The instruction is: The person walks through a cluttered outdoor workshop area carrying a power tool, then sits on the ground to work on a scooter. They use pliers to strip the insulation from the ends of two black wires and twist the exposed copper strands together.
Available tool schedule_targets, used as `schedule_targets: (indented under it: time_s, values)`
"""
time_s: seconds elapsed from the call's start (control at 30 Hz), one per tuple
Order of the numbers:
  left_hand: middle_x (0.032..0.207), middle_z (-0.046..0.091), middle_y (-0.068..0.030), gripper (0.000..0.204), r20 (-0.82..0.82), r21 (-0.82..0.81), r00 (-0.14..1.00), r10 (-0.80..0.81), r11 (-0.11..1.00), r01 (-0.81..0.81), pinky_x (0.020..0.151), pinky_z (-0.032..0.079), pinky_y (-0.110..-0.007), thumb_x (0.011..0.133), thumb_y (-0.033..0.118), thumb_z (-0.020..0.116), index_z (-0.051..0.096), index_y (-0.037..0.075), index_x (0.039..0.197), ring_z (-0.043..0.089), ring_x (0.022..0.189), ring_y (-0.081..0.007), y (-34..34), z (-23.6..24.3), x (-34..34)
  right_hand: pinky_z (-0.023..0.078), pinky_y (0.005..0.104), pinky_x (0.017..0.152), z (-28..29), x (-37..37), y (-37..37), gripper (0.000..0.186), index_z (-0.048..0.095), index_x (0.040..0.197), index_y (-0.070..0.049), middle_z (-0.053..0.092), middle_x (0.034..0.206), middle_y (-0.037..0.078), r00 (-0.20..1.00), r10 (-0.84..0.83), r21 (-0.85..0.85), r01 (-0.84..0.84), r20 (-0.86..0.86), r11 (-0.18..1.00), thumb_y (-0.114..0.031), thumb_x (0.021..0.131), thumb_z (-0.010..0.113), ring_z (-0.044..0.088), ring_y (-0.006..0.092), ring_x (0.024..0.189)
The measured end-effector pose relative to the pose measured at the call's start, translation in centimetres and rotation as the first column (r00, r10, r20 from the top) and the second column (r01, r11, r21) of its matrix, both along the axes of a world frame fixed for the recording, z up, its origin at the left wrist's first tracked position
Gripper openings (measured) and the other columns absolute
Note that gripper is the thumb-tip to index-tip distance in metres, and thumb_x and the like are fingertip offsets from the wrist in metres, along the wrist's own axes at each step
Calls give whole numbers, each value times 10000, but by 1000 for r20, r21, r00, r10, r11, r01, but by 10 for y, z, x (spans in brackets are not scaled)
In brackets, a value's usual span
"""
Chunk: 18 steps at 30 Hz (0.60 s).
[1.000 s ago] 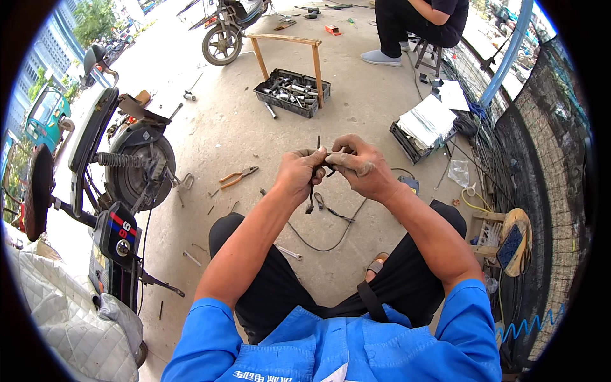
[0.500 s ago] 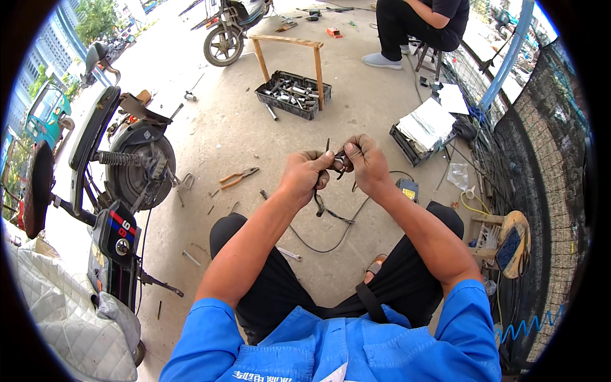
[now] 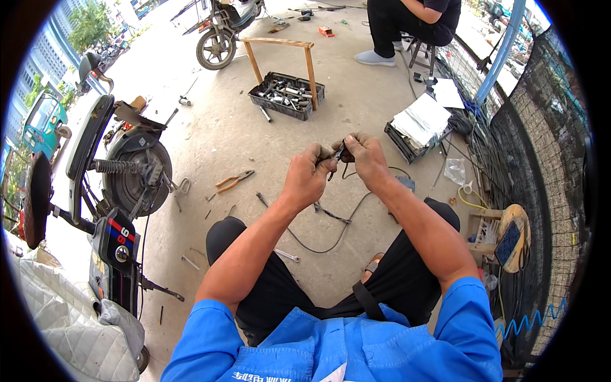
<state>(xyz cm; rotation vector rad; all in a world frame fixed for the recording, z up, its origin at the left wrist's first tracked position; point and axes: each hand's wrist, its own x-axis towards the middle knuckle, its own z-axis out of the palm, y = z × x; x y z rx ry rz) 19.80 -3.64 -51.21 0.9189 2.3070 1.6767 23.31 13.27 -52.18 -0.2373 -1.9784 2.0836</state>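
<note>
Both my hands meet in front of my knees, pinching a short piece of black wire (image 3: 340,153) between them. My left hand (image 3: 308,173) has thumb and fingertips closed on its lower end. My right hand (image 3: 367,159) is curled round the upper end, with the thumb pressed on it. The fingers hide most of the wire, so its ends cannot be made out. A thin dark cable (image 3: 321,252) lies in a curve on the floor below my hands. Left of them rest pliers with orange handles (image 3: 234,182), and a wrench (image 3: 286,255) lies by my left knee.
A black crate of sockets and metal parts (image 3: 315,102) with a wooden frame handle stands ahead. A partly dismantled scooter (image 3: 130,167) is at left. Papers (image 3: 420,121) top a crate at right, near a small wooden stool (image 3: 512,239). Another person (image 3: 414,28) sits at the far right.
My fingers have shifted on the wire, and the dark strip that stuck up above my left thumb no longer shows there. The whole view has moved slightly.
</note>
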Motion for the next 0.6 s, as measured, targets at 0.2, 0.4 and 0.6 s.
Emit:
schedule_targets:
  time_s: [0.2, 0.4, 0.6]
  values:
    - [776, 645, -35, 47, -250, 67, 963, 97, 994, -83, 628, 466, -269, 940, 62, 619, 594, 24, 927, 564, 705, -107, -5, -4, -7, 500, 266, 595, 1, 0, 10, 216, 671, 911, 57, 673, 768, 80, 974, 172, 124, -191, 150, 974, -141, 967, 605, 605, 118, 641]
    - [799, 652, -38, 36, -106, 64, 994, 39, 997, -32, 655, 489, -272, 954, 58, 602, 616, 26, 944, 579, 715, -108, -5, -8, -7, 478, 260, 571, 8, 3, 9, 233, 694, 852, 67, 655, 709, 68, 942, 219, 125, -257, 255, 958, -148, 934, 658, 573, 105, 610]
    - [804, 658, -37, 76, -104, 13, 990, 98, 995, -97, 645, 489, -269, 965, 84, 602, 617, 10, 954, 590, 713, -103, -3, -8, -8, 458, 276, 562, 5, 4, 9, 253, 700, 857, 67, 656, 713, 69, 953, 183, 159, -225, 244, 961, -145, 965, 615, 550, 103, 598]
